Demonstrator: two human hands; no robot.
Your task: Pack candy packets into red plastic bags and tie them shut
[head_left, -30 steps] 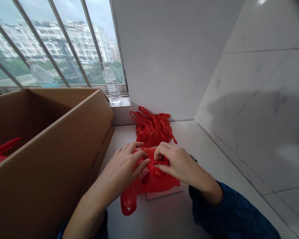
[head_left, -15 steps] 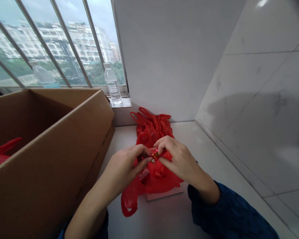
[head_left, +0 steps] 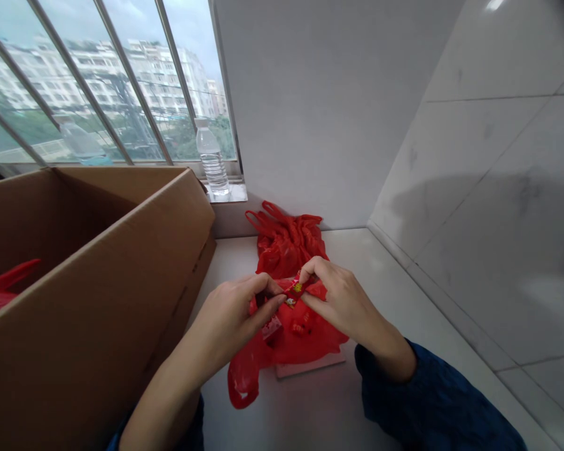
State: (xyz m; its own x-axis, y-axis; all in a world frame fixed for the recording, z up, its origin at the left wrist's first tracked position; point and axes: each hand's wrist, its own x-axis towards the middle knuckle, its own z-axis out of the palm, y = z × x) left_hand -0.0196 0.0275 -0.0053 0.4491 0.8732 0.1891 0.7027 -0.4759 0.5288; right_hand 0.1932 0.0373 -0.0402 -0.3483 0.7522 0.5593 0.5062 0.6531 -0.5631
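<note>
A small shiny red packet (head_left: 293, 290) with a yellow print is stretched between my two hands. My left hand (head_left: 241, 313) pinches its left end between thumb and fingers. At its right end, my right hand (head_left: 334, 294) grips it the same way. Under my hands a red plastic bag (head_left: 291, 346) lies spread flat, with small red items (head_left: 301, 323) and a small pinkish-red box (head_left: 271, 328) on it. Part of a pale flat board (head_left: 310, 365) sticks out beneath the bag's front edge.
More red plastic bags (head_left: 289, 241) lie bunched against the back wall. A large open cardboard box (head_left: 169, 250) stands on the left, a red bag (head_left: 9, 288) inside it. On the window sill is a clear water bottle (head_left: 212, 160). A tiled wall (head_left: 493, 207) rises on the right.
My right fingers have shifted slightly on the packet, and more of its printed face shows between my hands. Everything else looks the same.
</note>
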